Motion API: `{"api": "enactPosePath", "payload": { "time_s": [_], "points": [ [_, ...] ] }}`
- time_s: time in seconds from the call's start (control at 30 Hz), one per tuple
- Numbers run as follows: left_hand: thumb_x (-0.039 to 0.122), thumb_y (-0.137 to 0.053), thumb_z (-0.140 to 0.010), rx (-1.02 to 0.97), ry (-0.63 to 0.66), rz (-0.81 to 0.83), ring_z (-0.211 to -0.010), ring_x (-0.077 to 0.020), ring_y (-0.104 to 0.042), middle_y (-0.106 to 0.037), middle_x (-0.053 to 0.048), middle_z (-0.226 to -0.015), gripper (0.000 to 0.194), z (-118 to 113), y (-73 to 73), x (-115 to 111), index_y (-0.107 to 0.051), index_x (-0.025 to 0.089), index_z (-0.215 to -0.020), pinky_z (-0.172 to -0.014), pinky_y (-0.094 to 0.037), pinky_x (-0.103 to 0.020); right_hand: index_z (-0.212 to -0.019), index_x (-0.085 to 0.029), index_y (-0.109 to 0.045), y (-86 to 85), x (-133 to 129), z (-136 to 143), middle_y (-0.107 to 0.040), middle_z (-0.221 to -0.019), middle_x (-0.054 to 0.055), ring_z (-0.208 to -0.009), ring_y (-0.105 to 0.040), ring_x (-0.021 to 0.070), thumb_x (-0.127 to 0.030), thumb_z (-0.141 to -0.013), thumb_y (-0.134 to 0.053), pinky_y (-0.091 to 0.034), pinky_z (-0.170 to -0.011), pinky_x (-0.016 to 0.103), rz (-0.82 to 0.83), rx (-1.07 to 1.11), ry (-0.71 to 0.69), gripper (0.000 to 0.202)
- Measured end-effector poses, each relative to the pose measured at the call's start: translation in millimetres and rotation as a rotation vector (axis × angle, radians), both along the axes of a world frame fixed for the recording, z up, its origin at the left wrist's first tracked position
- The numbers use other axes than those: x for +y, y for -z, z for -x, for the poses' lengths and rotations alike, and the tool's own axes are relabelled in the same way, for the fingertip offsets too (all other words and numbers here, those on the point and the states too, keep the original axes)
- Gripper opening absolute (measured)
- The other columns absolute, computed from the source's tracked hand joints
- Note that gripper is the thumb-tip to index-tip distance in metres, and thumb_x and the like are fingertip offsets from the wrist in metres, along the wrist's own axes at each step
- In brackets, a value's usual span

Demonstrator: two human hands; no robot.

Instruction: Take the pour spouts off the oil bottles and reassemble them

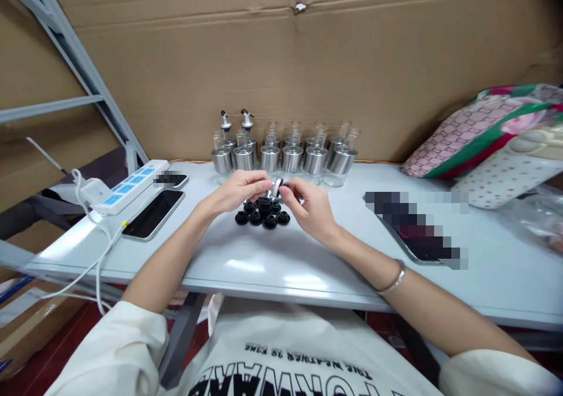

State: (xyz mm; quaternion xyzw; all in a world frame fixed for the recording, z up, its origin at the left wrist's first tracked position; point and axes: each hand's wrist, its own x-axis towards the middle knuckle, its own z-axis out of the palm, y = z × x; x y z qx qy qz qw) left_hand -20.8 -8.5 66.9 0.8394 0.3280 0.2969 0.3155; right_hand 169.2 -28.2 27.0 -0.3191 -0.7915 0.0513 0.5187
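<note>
Over the middle of the table, my left hand [247,186] and my right hand [310,205] meet at a small silver and black pour spout [277,188]. Both hands are closed, pinching it from opposite sides; the fingers partly hide it. Just below lies a cluster of several black stoppers [264,206]. Behind my hands stand rows of glass bottles with steel sleeves [291,158], most with bare necks. Two at the back left carry silver and black pour spouts [247,119].
At left lie a white power strip [136,186] with cables, a phone [153,214] and a smaller device [178,180]. A partly blurred-out dark device [409,232] sits at right, near patterned bags [477,126]. Cardboard [281,61] walls the back; a metal frame [79,50] rises at left.
</note>
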Motion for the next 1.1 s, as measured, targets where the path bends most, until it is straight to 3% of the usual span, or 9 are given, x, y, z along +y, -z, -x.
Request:
{"api": "enactPosePath", "payload": {
  "time_s": [0.13, 0.27, 0.6, 0.7, 0.8, 0.93, 1.1],
  "points": [
    [0.045, -0.047, -0.087, -0.035, 0.058, 0.084, -0.057, -0.0094, -0.044, -0.046, 0.003, -0.057, 0.038, 2.1, -0.6, 1.6, -0.048, 0.016, -0.063, -0.059, -0.035, -0.023, -0.074, -0.019, -0.052, -0.8, 6.3, -6.4, -0.055, -0.058, -0.001, -0.051, -0.048, 0.0105, -0.031, -0.094, -0.046, -0.035, -0.05, 0.023, -0.352, -0.129, 0.026, 0.024],
    [0.049, -0.05, -0.086, -0.058, 0.078, 0.144, -0.056, -0.0097, -0.045, -0.047, 0.003, -0.056, 0.042, 2.3, -2.5, 0.7, -0.048, 0.016, -0.06, -0.059, -0.038, -0.024, -0.076, -0.018, -0.053, -4.4, 12.1, -12.6, -0.06, -0.061, 0.002, -0.053, -0.052, 0.0121, -0.03, -0.094, -0.047, -0.038, -0.051, 0.024, -0.551, -0.247, 0.056, 0.022],
    [0.055, -0.053, -0.082, -0.091, 0.121, 0.25, -0.045, -0.0083, -0.042, -0.042, 0.004, -0.048, 0.047, 2.3, -4.4, -0.3, -0.044, 0.017, -0.057, -0.05, -0.033, -0.024, -0.085, -0.018, -0.054, -8.6, 14.4, -16.0, -0.064, -0.067, 0.005, -0.061, -0.058, 0.015, -0.029, -0.091, -0.051, -0.043, -0.053, 0.026, -0.727, -0.328, 0.054, 0.014],
    [0.055, -0.045, -0.088, -0.082, 0.022, 0.083, -0.047, -0.0094, -0.043, -0.043, 0.004, -0.049, 0.047, -3.7, 6.4, -0.2, -0.044, 0.017, -0.06, -0.051, -0.034, -0.024, -0.086, -0.019, -0.053, -5.3, 18.5, -22.0, -0.064, -0.071, 0.005, -0.064, -0.058, 0.0152, -0.029, -0.091, -0.052, -0.044, -0.057, 0.026, -0.601, -0.313, 0.029, 0.011],
    [0.052, -0.036, -0.094, -0.012, -0.133, -0.362, -0.056, -0.0113, -0.047, -0.051, 0.002, -0.058, 0.045, -11.6, 19.2, -0.2, -0.05, 0.017, -0.07, -0.058, -0.036, -0.025, -0.088, -0.019, -0.052, -1.2, 22.2, -28.3, -0.061, -0.076, 0.004, -0.067, -0.056, 0.0148, -0.029, -0.089, -0.052, -0.044, -0.058, 0.026, -0.306, -0.239, -0.018, 0.01],
    [0.042, -0.032, -0.099, 0.063, -0.18, -0.867, -0.066, -0.0122, -0.053, -0.062, -0.002, -0.073, 0.038, -15.0, 27.0, 0.4, -0.054, 0.016, -0.081, -0.069, -0.039, -0.026, -0.09, -0.019, -0.053, -2.3, 18.1, -27.7, -0.058, -0.082, 0.005, -0.073, -0.054, 0.0155, -0.041, -0.09, -0.047, -0.044, -0.058, 0.026, 0.007, -0.086, -0.121, 0.023],
    [0.035, -0.034, -0.099, 0.107, -0.166, -1.118, -0.07, -0.0118, -0.057, -0.067, -0.003, -0.079, 0.031, -14.8, 28.8, 0.1, -0.055, 0.017, -0.086, -0.074, -0.04, -0.026, -0.071, -0.018, -0.055, -9.1, 8.8, -19.4, -0.058, -0.067, 0.003, -0.066, -0.054, 0.0146, -0.059, -0.092, -0.033, -0.043, -0.063, 0.028, 0.356, 0.084, -0.217, 0.052]
  ]
}}
